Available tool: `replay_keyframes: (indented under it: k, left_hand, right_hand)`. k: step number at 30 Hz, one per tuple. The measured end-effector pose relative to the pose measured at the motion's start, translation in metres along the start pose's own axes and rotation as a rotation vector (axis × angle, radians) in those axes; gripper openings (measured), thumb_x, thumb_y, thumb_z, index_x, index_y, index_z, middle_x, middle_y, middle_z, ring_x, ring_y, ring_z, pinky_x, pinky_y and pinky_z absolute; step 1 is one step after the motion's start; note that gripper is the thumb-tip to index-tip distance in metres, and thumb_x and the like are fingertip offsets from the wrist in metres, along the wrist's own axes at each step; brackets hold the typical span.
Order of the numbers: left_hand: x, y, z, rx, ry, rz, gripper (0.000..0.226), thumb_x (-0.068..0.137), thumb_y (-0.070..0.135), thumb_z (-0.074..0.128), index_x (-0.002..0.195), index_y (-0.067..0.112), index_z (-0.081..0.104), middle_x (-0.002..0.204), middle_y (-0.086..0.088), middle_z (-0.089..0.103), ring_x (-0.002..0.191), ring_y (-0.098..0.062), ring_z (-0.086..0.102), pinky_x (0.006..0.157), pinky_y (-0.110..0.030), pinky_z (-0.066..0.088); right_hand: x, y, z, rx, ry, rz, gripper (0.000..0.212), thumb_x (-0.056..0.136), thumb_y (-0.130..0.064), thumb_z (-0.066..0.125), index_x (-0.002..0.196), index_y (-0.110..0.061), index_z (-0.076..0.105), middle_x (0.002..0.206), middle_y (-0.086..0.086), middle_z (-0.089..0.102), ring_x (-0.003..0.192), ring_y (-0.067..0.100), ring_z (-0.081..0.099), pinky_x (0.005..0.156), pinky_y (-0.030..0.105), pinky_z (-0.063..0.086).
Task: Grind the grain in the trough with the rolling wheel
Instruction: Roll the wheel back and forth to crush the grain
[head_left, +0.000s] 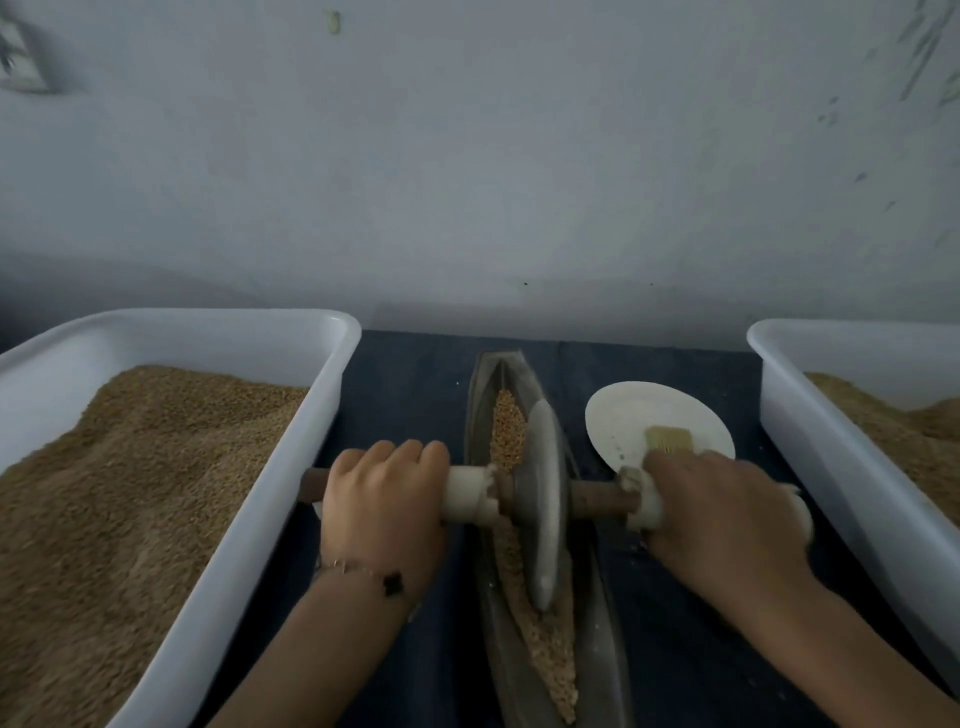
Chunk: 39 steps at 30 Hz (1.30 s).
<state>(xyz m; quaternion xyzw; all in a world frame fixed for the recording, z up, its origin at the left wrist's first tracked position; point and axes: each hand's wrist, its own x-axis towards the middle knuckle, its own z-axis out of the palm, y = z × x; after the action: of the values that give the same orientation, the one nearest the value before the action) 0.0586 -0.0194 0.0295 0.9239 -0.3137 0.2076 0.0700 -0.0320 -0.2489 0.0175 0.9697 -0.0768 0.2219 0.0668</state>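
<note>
Grinding under way: left hand (384, 499) and right hand (711, 512) clasp the axle (602, 501); wheel (543, 499) mid-trough (480, 415), next rolled along the grain (506, 431).

A single head-worn wide-angle camera looks forward and down from just above the person's arms, close to the work. The boat-shaped trough (524, 519) runs from bottom centre up to mid-frame, directly ahead. White tubs are cut off at the left (322, 415) and right (810, 415) edges. A pale wall (467, 156) fills the upper half.
</note>
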Motion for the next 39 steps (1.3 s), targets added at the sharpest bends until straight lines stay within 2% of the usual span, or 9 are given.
replay_keyframes:
  k: [4,9,13,20,25,28,31,35,39]
  left_hand:
    - [0.045,-0.01,0.021,0.087,-0.008,-0.141,0.016,0.082,0.031,0.059,0.082,0.029,0.043,0.08,0.01,0.052,0.074,-0.011,0.042,0.071,-0.025,0.029]
    - [0.082,-0.022,0.035,0.082,-0.057,-0.2,0.008,0.085,0.029,0.059,0.085,0.023,0.053,0.068,0.008,0.037,0.07,-0.014,0.041,0.069,-0.03,0.031]
    - [0.057,-0.019,0.034,0.032,0.014,-0.213,0.024,0.083,0.029,0.062,0.078,0.023,0.039,0.071,0.008,0.039,0.071,-0.013,0.037,0.07,-0.028,0.028]
    - [-0.024,-0.002,-0.008,-0.018,0.09,0.041,0.043,0.033,0.011,0.085,0.061,0.018,0.055,0.055,0.003,0.053,0.049,-0.019,0.051,0.053,-0.029,0.036]
    - [-0.025,-0.004,-0.004,-0.027,0.082,0.018,0.04,0.03,0.009,0.083,0.054,0.018,0.052,0.048,0.005,0.049,0.042,-0.019,0.048,0.046,-0.027,0.032]
    - [0.006,-0.006,0.009,0.0,0.079,-0.028,0.037,0.043,0.015,0.085,0.057,0.019,0.051,0.052,0.004,0.053,0.046,-0.015,0.044,0.051,-0.027,0.033]
    - [0.047,-0.011,0.023,0.135,0.045,-0.139,0.025,0.076,0.03,0.065,0.072,0.026,0.041,0.068,0.009,0.049,0.065,-0.011,0.038,0.066,-0.027,0.03]
    - [0.075,-0.019,0.036,0.088,-0.014,-0.224,0.019,0.082,0.038,0.058,0.076,0.026,0.043,0.062,0.012,0.032,0.066,-0.01,0.037,0.067,-0.027,0.029]
    - [0.056,-0.02,0.033,0.044,-0.018,-0.246,0.025,0.083,0.036,0.059,0.078,0.026,0.037,0.078,0.009,0.053,0.07,-0.01,0.037,0.069,-0.026,0.028]
  right_hand:
    - [0.062,0.004,0.021,0.036,-0.136,0.102,0.006,0.082,-0.026,0.054,0.08,-0.029,0.05,0.072,-0.01,0.051,0.072,0.015,0.054,0.062,0.033,0.037]
    - [0.099,0.007,0.035,0.045,-0.133,0.099,0.017,0.08,-0.024,0.055,0.072,-0.027,0.041,0.069,-0.006,0.049,0.067,0.019,0.044,0.062,0.033,0.03]
    - [0.08,-0.001,0.025,-0.019,-0.04,0.064,0.016,0.079,-0.022,0.059,0.077,-0.023,0.043,0.077,-0.002,0.057,0.072,0.021,0.05,0.063,0.033,0.031]
    - [-0.022,-0.004,-0.012,0.029,0.163,-0.049,0.044,0.042,-0.004,0.084,0.074,-0.013,0.055,0.066,0.003,0.053,0.058,0.027,0.048,0.055,0.036,0.034]
    - [-0.016,-0.004,-0.012,0.056,0.131,-0.068,0.043,0.039,-0.006,0.085,0.067,-0.016,0.053,0.059,0.0,0.05,0.053,0.025,0.045,0.054,0.031,0.029]
    - [0.026,-0.005,0.005,0.006,-0.048,0.014,0.031,0.067,-0.022,0.07,0.069,-0.026,0.039,0.061,-0.009,0.038,0.06,0.018,0.039,0.059,0.031,0.025]
    - [0.064,0.004,0.025,0.096,-0.193,0.115,0.006,0.081,-0.029,0.053,0.079,-0.028,0.048,0.072,-0.008,0.05,0.072,0.017,0.051,0.062,0.032,0.034]
    - [0.097,0.006,0.03,0.112,-0.219,0.117,0.022,0.08,-0.034,0.055,0.067,-0.031,0.038,0.066,-0.01,0.042,0.068,0.015,0.045,0.063,0.031,0.032]
    - [0.085,-0.004,0.02,-0.071,-0.069,0.054,0.024,0.079,-0.033,0.059,0.071,-0.027,0.037,0.068,-0.008,0.045,0.069,0.017,0.044,0.063,0.031,0.027]
